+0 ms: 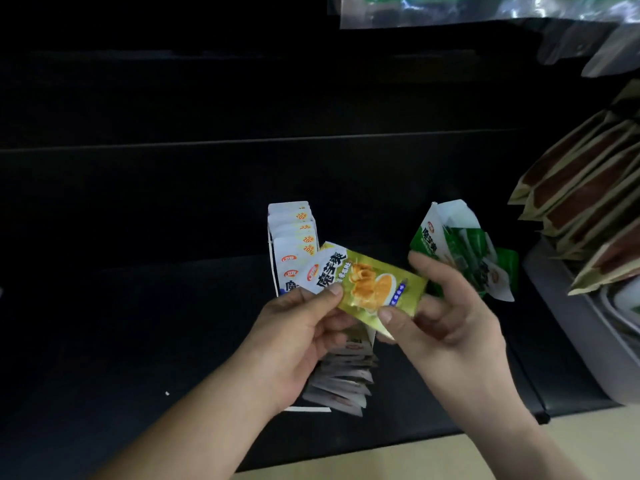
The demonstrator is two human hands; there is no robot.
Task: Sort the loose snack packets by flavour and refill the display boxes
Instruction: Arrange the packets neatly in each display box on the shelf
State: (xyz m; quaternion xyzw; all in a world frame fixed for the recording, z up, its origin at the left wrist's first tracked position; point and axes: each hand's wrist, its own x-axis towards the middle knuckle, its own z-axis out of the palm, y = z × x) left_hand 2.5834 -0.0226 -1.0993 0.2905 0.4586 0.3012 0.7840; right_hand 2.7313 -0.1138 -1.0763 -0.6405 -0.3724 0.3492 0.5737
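Two-handed grip on yellow packet (372,284): left hand (294,336) pinches left end, right hand (448,322) pinches lower right edge, above dark shelf (138,306). Blue-white display box (270,242) just behind, packets upright inside; green display box (429,237) behind right hand.

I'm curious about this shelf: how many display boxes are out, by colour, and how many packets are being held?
Gold packet, pinched by left hand and right hand: 1
Blue-and-white display box: 1
Green display box: 1
Near display box, under the hands: 1
Total: 4
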